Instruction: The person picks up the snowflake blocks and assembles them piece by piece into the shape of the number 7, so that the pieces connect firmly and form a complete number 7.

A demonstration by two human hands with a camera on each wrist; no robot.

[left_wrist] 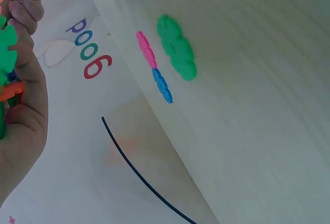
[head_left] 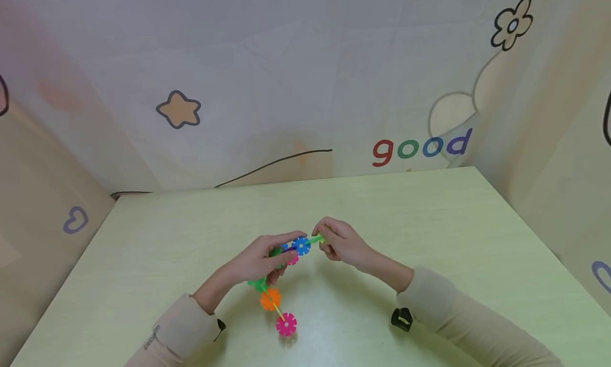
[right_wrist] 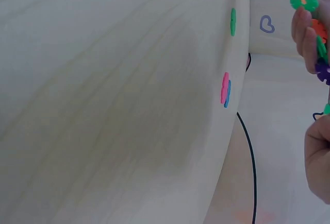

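Observation:
A chain of slotted plastic snowflake discs passes through my left hand (head_left: 264, 258). In the head view its lower end hangs down with a green disc (head_left: 258, 285), an orange disc (head_left: 270, 299) and a pink disc (head_left: 286, 324). At the upper end, a blue disc (head_left: 301, 245) shows beside the left fingertips. My right hand (head_left: 346, 245) pinches a yellow-green disc (head_left: 316, 239) right against that blue one. Left fingers and thumb hold the middle of the chain and hide part of it. A purple disc (right_wrist: 323, 72) shows by the left fingers in the right wrist view.
Loose pink (left_wrist: 146, 49), blue (left_wrist: 162, 85) and green discs (left_wrist: 176, 47) lie on the table in the left wrist view. The pale table (head_left: 406, 213) meets a printed cloth backdrop (head_left: 267, 91) at the back and sides. Black straps (head_left: 402, 319) sit at both wrists.

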